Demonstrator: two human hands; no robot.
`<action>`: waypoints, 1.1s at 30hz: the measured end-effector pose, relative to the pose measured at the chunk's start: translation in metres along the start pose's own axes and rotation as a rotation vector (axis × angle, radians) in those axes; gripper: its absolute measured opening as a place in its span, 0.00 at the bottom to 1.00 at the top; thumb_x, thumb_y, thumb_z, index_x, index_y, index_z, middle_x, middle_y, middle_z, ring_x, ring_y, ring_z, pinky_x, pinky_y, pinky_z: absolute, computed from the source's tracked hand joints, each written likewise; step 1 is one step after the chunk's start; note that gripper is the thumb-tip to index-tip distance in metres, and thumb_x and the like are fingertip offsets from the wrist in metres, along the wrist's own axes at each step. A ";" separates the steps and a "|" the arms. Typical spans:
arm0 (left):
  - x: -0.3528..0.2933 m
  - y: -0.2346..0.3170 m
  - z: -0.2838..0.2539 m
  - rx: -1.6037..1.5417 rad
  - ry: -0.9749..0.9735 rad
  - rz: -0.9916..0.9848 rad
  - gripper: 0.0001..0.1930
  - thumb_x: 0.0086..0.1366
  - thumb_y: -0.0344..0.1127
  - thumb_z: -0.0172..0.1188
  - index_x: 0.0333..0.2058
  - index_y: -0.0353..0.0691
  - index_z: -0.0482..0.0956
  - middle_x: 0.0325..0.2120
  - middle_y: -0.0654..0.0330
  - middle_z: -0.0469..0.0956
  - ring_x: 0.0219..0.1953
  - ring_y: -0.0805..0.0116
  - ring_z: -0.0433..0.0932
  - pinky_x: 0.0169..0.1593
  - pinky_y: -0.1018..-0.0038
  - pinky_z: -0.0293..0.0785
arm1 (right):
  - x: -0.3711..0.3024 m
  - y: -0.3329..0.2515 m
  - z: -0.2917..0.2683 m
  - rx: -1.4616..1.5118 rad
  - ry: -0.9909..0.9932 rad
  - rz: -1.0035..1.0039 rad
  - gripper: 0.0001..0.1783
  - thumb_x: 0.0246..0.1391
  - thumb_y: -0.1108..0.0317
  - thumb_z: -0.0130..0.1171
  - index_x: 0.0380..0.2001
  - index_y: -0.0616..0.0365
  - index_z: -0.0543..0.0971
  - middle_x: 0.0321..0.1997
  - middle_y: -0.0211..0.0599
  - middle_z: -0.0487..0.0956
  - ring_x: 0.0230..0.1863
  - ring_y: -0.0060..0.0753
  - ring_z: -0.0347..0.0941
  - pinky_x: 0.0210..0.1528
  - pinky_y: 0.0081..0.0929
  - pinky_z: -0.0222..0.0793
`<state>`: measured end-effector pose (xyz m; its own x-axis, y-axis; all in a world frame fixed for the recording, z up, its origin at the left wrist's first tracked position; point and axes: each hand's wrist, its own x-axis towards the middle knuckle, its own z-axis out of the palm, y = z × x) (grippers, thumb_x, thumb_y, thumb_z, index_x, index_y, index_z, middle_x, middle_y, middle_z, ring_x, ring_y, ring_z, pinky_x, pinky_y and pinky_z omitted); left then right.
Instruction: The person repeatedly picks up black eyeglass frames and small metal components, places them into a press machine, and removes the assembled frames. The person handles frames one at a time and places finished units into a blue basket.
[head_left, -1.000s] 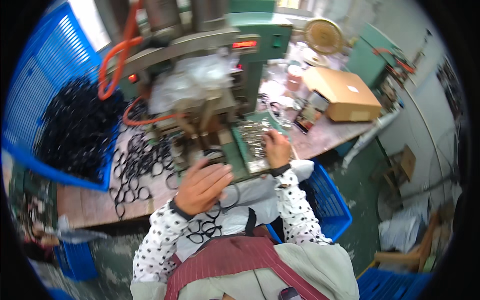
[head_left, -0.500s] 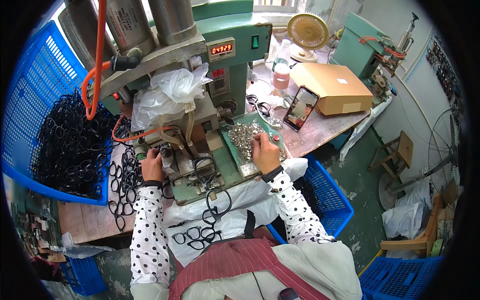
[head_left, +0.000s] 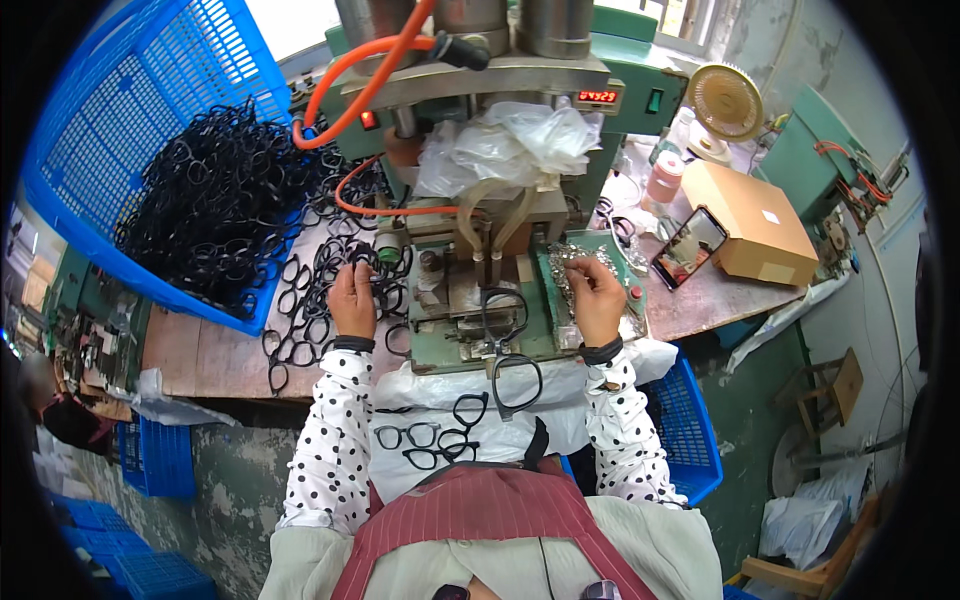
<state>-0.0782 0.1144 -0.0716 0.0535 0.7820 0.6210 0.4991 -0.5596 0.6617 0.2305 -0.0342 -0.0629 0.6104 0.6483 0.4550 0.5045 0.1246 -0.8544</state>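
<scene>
Metal bits (head_left: 557,263) want light pinching: my right hand (head_left: 598,302) nearly closed, left hand (head_left: 352,303) loosely bent at frames (head_left: 335,252), grips unclear.

Black eyeglass frames (head_left: 343,254) lie tangled at left, small silvery metal pieces (head_left: 560,268) heaped loosely at right.

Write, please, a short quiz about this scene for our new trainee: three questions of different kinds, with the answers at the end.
1. Choose: what is nearest to the grip of the left hand?
A) the phone
B) black frames
C) the desk fan

2. True or false: the carton is to the right of the press.

3. Fill in: nearest to the silver parts is the grip of the ____.

Key: 1. B; 2. True; 3. right hand.
</scene>
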 end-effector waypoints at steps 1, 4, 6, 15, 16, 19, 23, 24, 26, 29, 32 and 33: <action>-0.005 0.002 0.002 -0.052 0.028 -0.106 0.13 0.71 0.40 0.51 0.33 0.36 0.75 0.22 0.57 0.76 0.22 0.65 0.74 0.29 0.72 0.69 | 0.001 -0.015 0.001 0.092 -0.078 0.067 0.07 0.47 0.75 0.62 0.33 0.58 0.82 0.31 0.33 0.81 0.27 0.26 0.72 0.30 0.24 0.66; -0.016 0.026 0.002 -0.184 0.023 -0.171 0.09 0.70 0.35 0.53 0.37 0.36 0.76 0.23 0.63 0.75 0.25 0.76 0.73 0.31 0.78 0.70 | -0.002 -0.062 0.002 0.227 -0.205 0.028 0.10 0.47 0.76 0.62 0.35 0.60 0.83 0.31 0.32 0.82 0.24 0.18 0.68 0.26 0.19 0.63; -0.023 0.037 0.008 -0.256 0.093 -0.111 0.10 0.70 0.36 0.54 0.38 0.35 0.76 0.26 0.61 0.76 0.26 0.73 0.73 0.33 0.78 0.71 | -0.007 -0.090 0.002 0.248 -0.252 -0.006 0.11 0.45 0.75 0.64 0.35 0.61 0.83 0.30 0.31 0.82 0.22 0.17 0.66 0.25 0.18 0.62; -0.026 0.098 -0.012 -0.130 0.058 0.429 0.10 0.64 0.27 0.55 0.44 0.34 0.76 0.36 0.53 0.77 0.38 0.55 0.75 0.46 0.66 0.69 | -0.008 -0.111 0.028 0.311 -0.262 0.078 0.21 0.42 0.74 0.66 0.43 0.63 0.74 0.30 0.32 0.80 0.23 0.13 0.65 0.25 0.15 0.60; -0.025 0.106 -0.014 -0.114 0.062 0.486 0.13 0.60 0.24 0.55 0.45 0.35 0.76 0.37 0.54 0.77 0.38 0.56 0.75 0.47 0.63 0.70 | -0.007 -0.114 0.029 0.317 -0.268 0.075 0.23 0.42 0.75 0.66 0.44 0.63 0.72 0.30 0.33 0.80 0.23 0.12 0.65 0.25 0.15 0.61; -0.024 0.123 -0.017 -0.130 -0.001 0.686 0.17 0.55 0.22 0.57 0.46 0.37 0.76 0.37 0.56 0.77 0.39 0.58 0.76 0.48 0.60 0.71 | -0.009 -0.103 0.035 0.381 -0.280 0.141 0.27 0.43 0.74 0.67 0.47 0.63 0.69 0.31 0.35 0.81 0.26 0.13 0.68 0.28 0.14 0.63; -0.033 0.142 -0.010 -0.292 -0.199 0.868 0.20 0.51 0.22 0.61 0.46 0.37 0.78 0.42 0.55 0.79 0.42 0.58 0.79 0.49 0.60 0.74 | -0.012 -0.094 0.040 0.436 -0.246 0.149 0.29 0.42 0.74 0.67 0.49 0.62 0.69 0.32 0.37 0.81 0.28 0.20 0.73 0.33 0.18 0.68; -0.035 0.144 -0.005 -0.327 -0.264 0.902 0.20 0.52 0.22 0.61 0.46 0.36 0.78 0.42 0.54 0.79 0.42 0.57 0.79 0.50 0.60 0.74 | -0.009 -0.089 0.036 0.417 -0.239 0.153 0.29 0.42 0.74 0.68 0.49 0.62 0.69 0.32 0.37 0.81 0.29 0.22 0.74 0.34 0.19 0.68; -0.040 0.145 0.006 -0.358 -0.374 0.919 0.19 0.53 0.23 0.61 0.46 0.35 0.78 0.44 0.53 0.78 0.43 0.57 0.79 0.51 0.60 0.76 | 0.003 -0.073 0.024 0.215 -0.160 0.100 0.26 0.42 0.73 0.67 0.47 0.60 0.72 0.33 0.36 0.81 0.33 0.27 0.76 0.37 0.24 0.70; -0.041 0.147 0.011 -0.323 -0.397 0.911 0.21 0.52 0.23 0.60 0.47 0.36 0.77 0.45 0.54 0.78 0.43 0.57 0.78 0.52 0.60 0.76 | 0.021 -0.011 -0.003 -0.458 0.206 -0.161 0.20 0.43 0.69 0.67 0.43 0.52 0.76 0.35 0.38 0.81 0.35 0.46 0.75 0.41 0.39 0.69; -0.041 0.145 0.010 -0.333 -0.399 0.907 0.21 0.51 0.23 0.60 0.47 0.36 0.77 0.46 0.53 0.78 0.43 0.57 0.78 0.52 0.60 0.76 | 0.023 0.037 -0.028 -0.513 0.026 0.153 0.16 0.45 0.64 0.66 0.40 0.50 0.78 0.31 0.37 0.81 0.36 0.46 0.75 0.41 0.42 0.68; -0.042 0.144 0.010 -0.343 -0.393 0.905 0.21 0.51 0.23 0.60 0.47 0.36 0.77 0.46 0.53 0.78 0.43 0.57 0.78 0.52 0.60 0.76 | 0.020 0.038 -0.030 -0.510 0.003 0.092 0.15 0.45 0.63 0.67 0.39 0.50 0.79 0.31 0.37 0.81 0.36 0.45 0.75 0.42 0.42 0.68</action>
<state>0.0005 0.0042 -0.0065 0.5935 0.0320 0.8042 -0.1367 -0.9807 0.1399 0.2801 -0.0390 -0.0793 0.6681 0.6367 0.3850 0.6814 -0.3157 -0.6603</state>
